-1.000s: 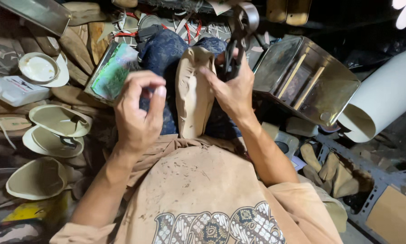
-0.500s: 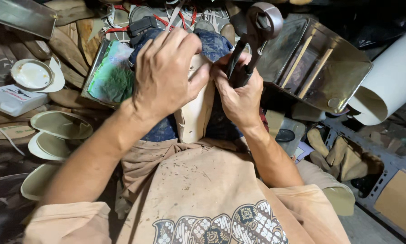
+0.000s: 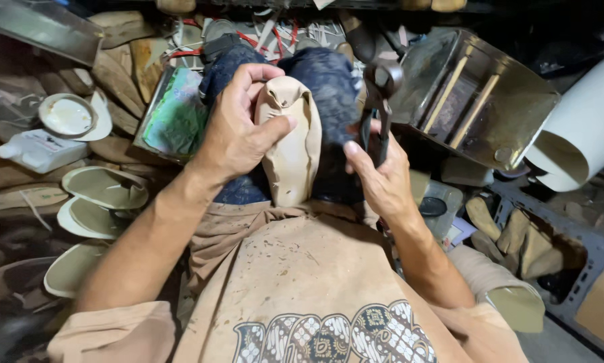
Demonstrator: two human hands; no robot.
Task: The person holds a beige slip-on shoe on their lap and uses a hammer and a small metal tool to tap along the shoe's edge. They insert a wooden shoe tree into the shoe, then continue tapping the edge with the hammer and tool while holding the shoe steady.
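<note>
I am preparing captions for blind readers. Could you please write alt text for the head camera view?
Seen from above, a person's left hand grips a tan leather shoe upper resting between the knees, while the right hand holds dark metal pincers beside it. Shoe soles and a metal box lie around.

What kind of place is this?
Likely a shoemaker's workshop: the left hand grips a tan shoe upper on the lap, the right hand holds pincers, and soles lie beside.
</note>
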